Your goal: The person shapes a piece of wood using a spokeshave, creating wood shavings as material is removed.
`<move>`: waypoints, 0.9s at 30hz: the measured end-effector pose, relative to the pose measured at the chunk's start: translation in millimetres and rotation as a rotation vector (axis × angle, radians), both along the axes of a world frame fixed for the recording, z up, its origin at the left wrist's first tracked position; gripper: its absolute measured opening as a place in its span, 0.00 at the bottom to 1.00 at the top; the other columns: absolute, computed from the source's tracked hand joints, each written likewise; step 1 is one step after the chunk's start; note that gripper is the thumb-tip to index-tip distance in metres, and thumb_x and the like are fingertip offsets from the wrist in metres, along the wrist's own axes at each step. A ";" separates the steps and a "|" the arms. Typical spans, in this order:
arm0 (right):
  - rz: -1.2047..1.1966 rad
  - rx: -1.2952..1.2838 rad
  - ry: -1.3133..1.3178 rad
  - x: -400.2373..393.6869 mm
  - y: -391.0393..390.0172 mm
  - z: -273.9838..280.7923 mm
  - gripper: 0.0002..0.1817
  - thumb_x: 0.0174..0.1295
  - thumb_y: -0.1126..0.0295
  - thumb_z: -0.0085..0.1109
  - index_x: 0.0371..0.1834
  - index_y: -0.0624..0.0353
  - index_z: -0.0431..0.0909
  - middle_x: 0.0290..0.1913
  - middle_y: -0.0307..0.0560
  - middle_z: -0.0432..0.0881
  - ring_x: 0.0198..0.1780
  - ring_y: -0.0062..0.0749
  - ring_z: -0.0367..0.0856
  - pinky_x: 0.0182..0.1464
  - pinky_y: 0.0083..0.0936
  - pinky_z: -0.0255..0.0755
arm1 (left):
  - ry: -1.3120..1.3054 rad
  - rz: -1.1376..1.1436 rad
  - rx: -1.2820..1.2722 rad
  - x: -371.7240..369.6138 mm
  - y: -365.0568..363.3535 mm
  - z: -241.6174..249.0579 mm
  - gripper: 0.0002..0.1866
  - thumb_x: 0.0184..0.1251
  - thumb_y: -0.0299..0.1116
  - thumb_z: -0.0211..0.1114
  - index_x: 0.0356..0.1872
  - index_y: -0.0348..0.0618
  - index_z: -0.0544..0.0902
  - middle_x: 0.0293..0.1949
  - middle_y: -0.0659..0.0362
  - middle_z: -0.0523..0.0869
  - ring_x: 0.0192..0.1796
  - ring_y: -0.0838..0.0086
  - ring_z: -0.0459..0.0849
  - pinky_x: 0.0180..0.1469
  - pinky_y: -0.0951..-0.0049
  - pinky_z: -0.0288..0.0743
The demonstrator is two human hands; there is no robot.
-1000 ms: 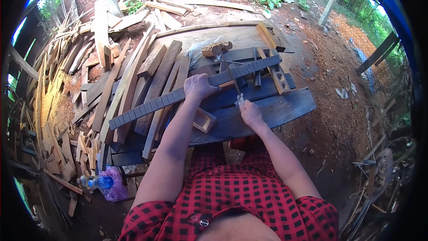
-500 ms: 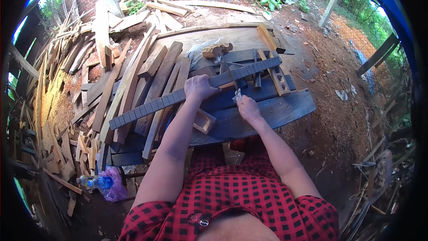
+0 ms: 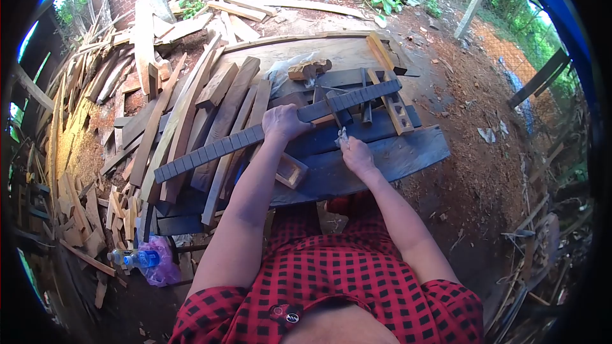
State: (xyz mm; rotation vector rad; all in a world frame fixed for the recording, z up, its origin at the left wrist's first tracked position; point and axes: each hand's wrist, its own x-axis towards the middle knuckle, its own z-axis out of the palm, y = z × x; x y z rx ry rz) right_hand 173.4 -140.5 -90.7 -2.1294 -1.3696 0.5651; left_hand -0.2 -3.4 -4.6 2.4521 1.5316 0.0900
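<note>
A long dark wooden strip (image 3: pixel 217 149), marked by evenly spaced crosswise lines, lies slantwise over the workbench (image 3: pixel 382 160). My left hand (image 3: pixel 285 122) is closed around its middle and presses it down. My right hand (image 3: pixel 358 155) is closed on the whitish wrapped handle of what looks like a hand saw (image 3: pixel 340 125). Its thin dark blade reaches up to the strip, to the right of my left hand; its teeth are too small to make out. Below the strip, between my hands, sits a small open wooden box (image 3: pixel 291 172).
Several planks (image 3: pixel 224 105) lie on the left of the bench. A rough wood block (image 3: pixel 310 69) and a slotted wooden piece (image 3: pixel 398 114) are beyond the strip. Bottles in a purple bag (image 3: pixel 160 270) sit at lower left. Scrap wood (image 3: pixel 80 216) is heaped on the left.
My right hand and the saw have shifted very slightly. My left hand stays on the strip; the whole view has moved a little to the left.
</note>
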 end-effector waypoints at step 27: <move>0.029 -0.042 0.064 -3.0 -72.9 -3.7 0.19 0.69 0.57 0.52 0.34 0.65 0.78 0.33 0.70 0.81 0.43 0.68 0.80 0.44 0.56 0.71 | -0.004 -0.007 -0.023 -0.2 3.0 -1.8 0.34 0.44 0.67 0.72 0.41 0.47 0.88 0.41 0.53 0.89 0.48 0.62 0.88 0.52 0.63 0.79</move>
